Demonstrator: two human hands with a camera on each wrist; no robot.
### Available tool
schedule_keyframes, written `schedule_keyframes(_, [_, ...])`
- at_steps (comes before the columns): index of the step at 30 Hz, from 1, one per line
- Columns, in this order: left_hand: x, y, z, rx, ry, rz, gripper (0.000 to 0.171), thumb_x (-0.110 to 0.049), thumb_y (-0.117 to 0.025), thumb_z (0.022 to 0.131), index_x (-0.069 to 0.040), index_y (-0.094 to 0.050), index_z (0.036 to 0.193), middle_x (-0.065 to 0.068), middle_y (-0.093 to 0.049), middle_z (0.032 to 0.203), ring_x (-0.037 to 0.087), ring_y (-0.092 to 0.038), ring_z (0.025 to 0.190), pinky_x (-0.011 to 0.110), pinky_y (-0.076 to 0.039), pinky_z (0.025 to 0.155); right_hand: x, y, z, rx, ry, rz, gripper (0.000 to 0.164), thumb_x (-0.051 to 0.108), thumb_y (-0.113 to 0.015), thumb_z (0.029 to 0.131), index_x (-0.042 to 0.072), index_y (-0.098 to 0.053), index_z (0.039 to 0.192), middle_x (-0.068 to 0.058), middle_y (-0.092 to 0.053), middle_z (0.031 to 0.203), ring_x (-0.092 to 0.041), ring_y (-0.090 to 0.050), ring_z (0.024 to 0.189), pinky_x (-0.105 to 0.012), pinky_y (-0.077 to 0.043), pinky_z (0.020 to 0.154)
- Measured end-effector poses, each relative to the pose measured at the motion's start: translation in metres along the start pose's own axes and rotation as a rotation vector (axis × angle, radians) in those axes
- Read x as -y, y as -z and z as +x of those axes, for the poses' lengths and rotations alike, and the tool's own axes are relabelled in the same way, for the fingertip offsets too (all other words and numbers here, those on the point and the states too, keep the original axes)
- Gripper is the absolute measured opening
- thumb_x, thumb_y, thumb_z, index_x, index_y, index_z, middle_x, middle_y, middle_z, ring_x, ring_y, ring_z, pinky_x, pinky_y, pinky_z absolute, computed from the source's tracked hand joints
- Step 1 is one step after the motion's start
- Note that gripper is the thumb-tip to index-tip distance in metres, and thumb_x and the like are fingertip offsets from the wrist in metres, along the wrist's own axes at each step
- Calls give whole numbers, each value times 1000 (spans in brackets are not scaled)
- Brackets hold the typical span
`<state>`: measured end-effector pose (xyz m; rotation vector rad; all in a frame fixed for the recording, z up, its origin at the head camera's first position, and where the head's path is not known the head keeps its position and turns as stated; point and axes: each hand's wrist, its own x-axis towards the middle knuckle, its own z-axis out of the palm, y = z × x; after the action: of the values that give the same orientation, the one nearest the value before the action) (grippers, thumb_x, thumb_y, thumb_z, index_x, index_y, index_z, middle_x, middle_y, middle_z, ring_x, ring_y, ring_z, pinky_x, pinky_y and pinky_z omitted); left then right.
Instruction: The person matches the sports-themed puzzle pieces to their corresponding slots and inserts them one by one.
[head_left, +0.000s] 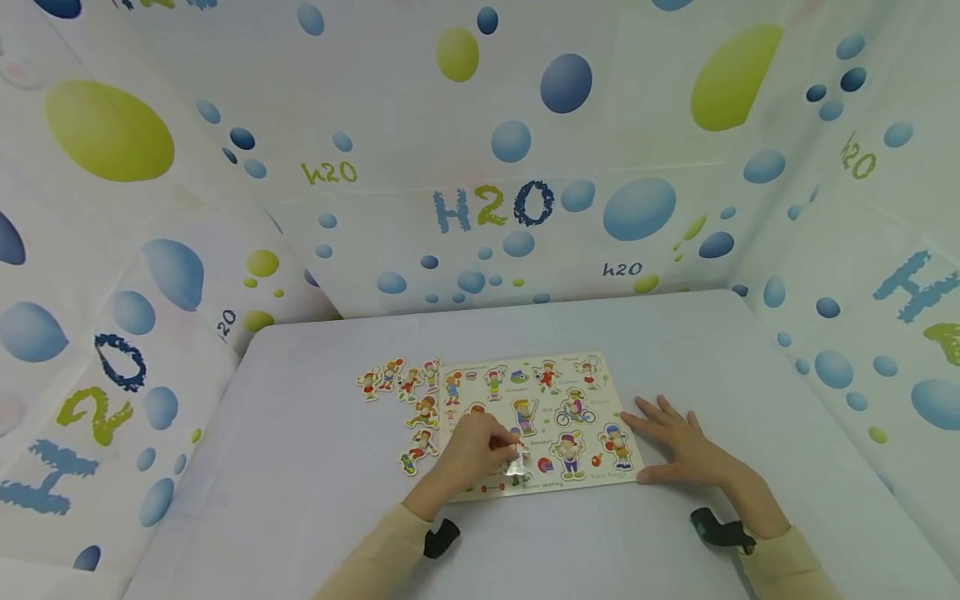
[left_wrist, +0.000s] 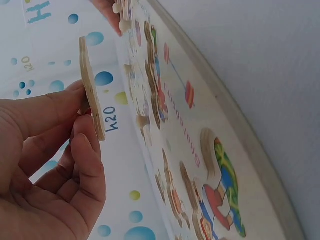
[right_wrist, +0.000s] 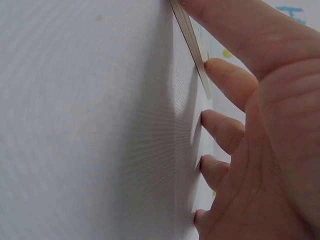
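Observation:
My left hand (head_left: 474,450) pinches a flat wooden puzzle piece (left_wrist: 91,92) between thumb and fingertips. In the left wrist view the piece is seen edge-on, raised off the pegged puzzle board (left_wrist: 245,135); its picture is hidden there. From the head, the held piece (head_left: 517,463) appears over the board's lower middle, with a shiny glare on it. My right hand (head_left: 681,450) lies at the right edge of the board (head_left: 592,390), fingers spread on the white table. Its thumb and index finger (right_wrist: 230,80) touch the board's edge. Several sports-figure pieces sit on the board.
Left of the board lie several loose figure pieces, among them a running figure (head_left: 424,412) and a skating figure (head_left: 418,450). The white table (head_left: 315,467) is enclosed by a curtain (head_left: 405,108) printed with drops and H2O lettering.

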<state>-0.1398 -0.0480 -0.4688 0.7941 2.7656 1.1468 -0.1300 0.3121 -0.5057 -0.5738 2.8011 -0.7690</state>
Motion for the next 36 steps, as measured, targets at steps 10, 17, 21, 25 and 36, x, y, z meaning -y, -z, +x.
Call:
schedule_keyframes(10, [0, -11, 1, 18, 60, 44, 5, -11, -77, 82, -6, -77, 84, -3, -61, 72, 1, -46, 65, 16, -40, 58, 1, 0, -1, 0, -1, 15, 89, 55, -79, 69, 18, -48, 145, -24, -26, 157, -57, -7, 143, -80, 0, 102])
schedule_keyframes(17, [3, -15, -2, 27, 76, 96, 6, -12, -78, 81, -6, -77, 82, -3, -61, 71, 1, -45, 64, 16, -39, 58, 2, 0, -1, 2, -4, 25, 89, 54, -80, 69, 18, -48, 145, -25, -26, 157, -57, -7, 143, -80, 0, 103])
schedule_keyframes(21, [5, -17, -2, 38, 85, 102, 6, -11, -78, 80, -6, -77, 81, -3, -62, 71, 1, -46, 64, 17, -39, 58, 1, 0, -1, 3, -6, 23, 90, 54, -80, 69, 18, -48, 145, -25, -26, 157, -57, -7, 143, -80, 0, 103])
schedule_keyframes(25, [6, -17, -1, 41, 84, 101, 5, -11, -78, 80, -5, -77, 82, -2, -63, 72, 2, -47, 65, 17, -40, 59, 0, 0, -1, -1, -1, 24, 90, 55, -79, 70, 19, -47, 145, -24, -26, 158, -57, -7, 143, -80, 0, 102])
schedule_keyframes(36, [6, -17, -1, 58, 103, 102, 7, -12, -78, 80, -7, -75, 77, -5, -62, 67, 1, -45, 61, 16, -39, 56, 0, 0, -1, -2, 4, 30, 89, 54, -79, 70, 18, -47, 145, -24, -25, 158, -57, -6, 143, -79, 1, 103])
